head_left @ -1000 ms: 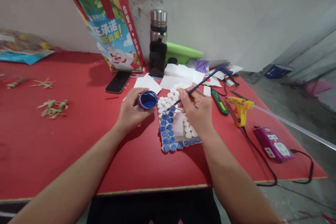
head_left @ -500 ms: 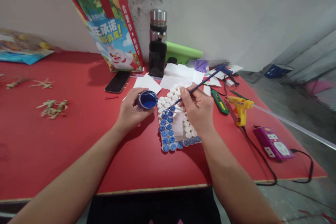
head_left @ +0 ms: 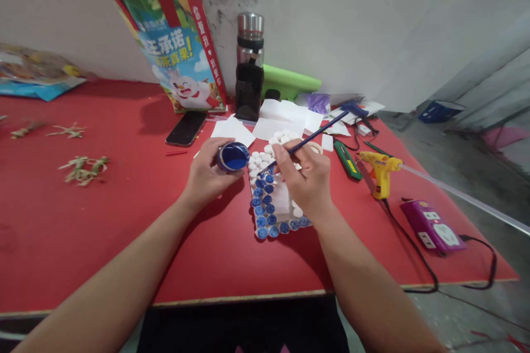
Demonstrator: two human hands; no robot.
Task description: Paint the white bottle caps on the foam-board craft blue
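My left hand [head_left: 209, 170] is closed around a small jar of blue paint [head_left: 233, 156], its open mouth tilted toward me. Between the fingers and thumb of my right hand [head_left: 305, 176] is a thin dark blue paintbrush [head_left: 317, 133]. The brush tip comes down at the upper left of a panel [head_left: 276, 198] covered with small round discs. Blue discs [head_left: 260, 221] run along its left and bottom sides, while white discs [head_left: 259, 159] fill the top and part of the right. A plain white rectangle lies in its middle. My right hand hides part of the right side.
A yellow glue gun [head_left: 379, 171], a green utility knife [head_left: 346, 160] and a purple power strip [head_left: 433, 226] lie to the right. Behind are a phone [head_left: 186, 128], a dark bottle [head_left: 249, 71], white papers [head_left: 285, 119] and a printed bag [head_left: 174, 49]. Straw figures [head_left: 85, 170] lie left.
My right hand and the brush have shifted slightly left, bringing the tip to the panel's upper left discs. The left hand holds the paint jar in nearly the same place.
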